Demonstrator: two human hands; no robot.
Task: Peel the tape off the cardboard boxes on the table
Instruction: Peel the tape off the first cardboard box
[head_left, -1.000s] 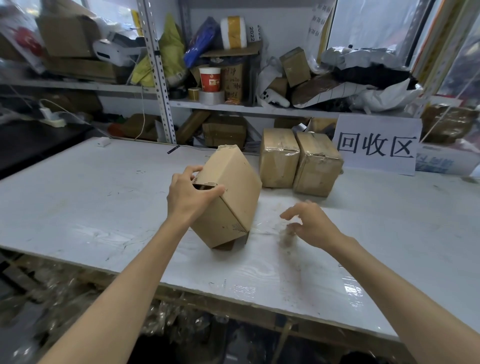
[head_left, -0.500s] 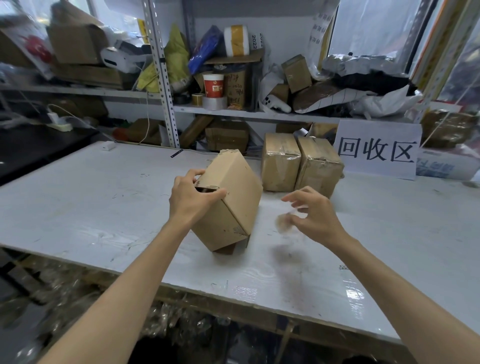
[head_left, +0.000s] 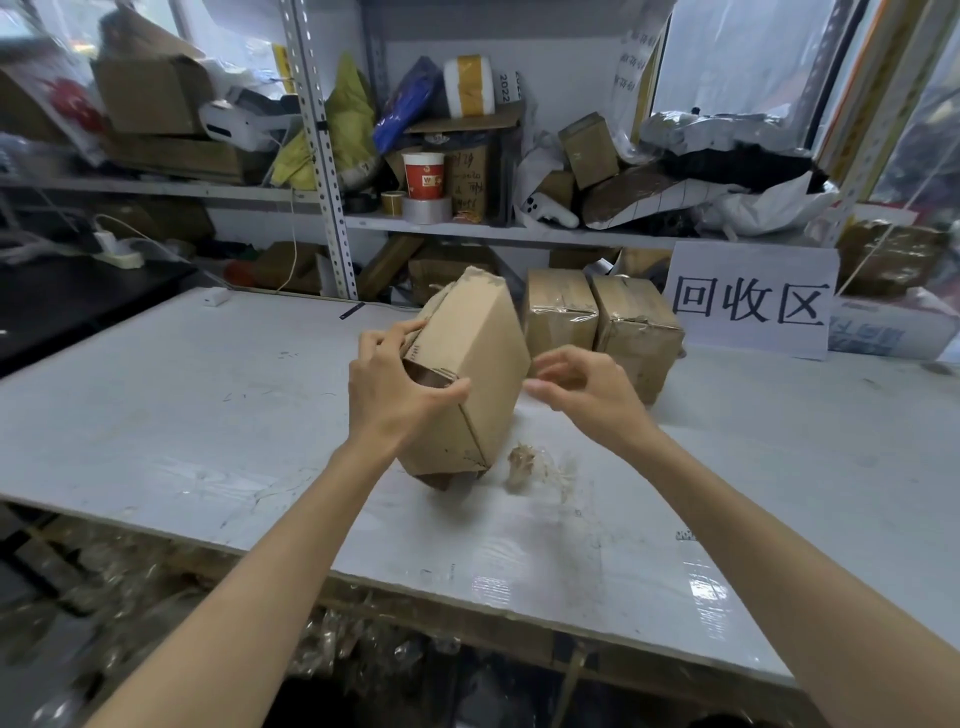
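A plain cardboard box (head_left: 478, 374) is tilted on one lower corner above the white table (head_left: 156, 415). My left hand (head_left: 395, 389) grips its left end, thumb on the near face and fingers over the open flap. My right hand (head_left: 582, 389) hovers just right of the box with fingers loosely curled, holding nothing. A crumpled wad of clear tape (head_left: 535, 465) lies on the table below my right hand. Two taped boxes, one (head_left: 558, 312) and another (head_left: 639, 332), stand side by side behind.
A white sign with black characters (head_left: 750, 299) leans at the back right. Metal shelving (head_left: 322, 171) behind the table is crammed with boxes, bags, tape rolls and a red cup (head_left: 425, 176). A black bench (head_left: 62, 306) stands to the left. Scrap plastic lies below the table's front edge.
My right hand rose from the table toward the box's right side, leaving the tape wad on the table. My left hand lifted the box slightly, keeping it tilted.
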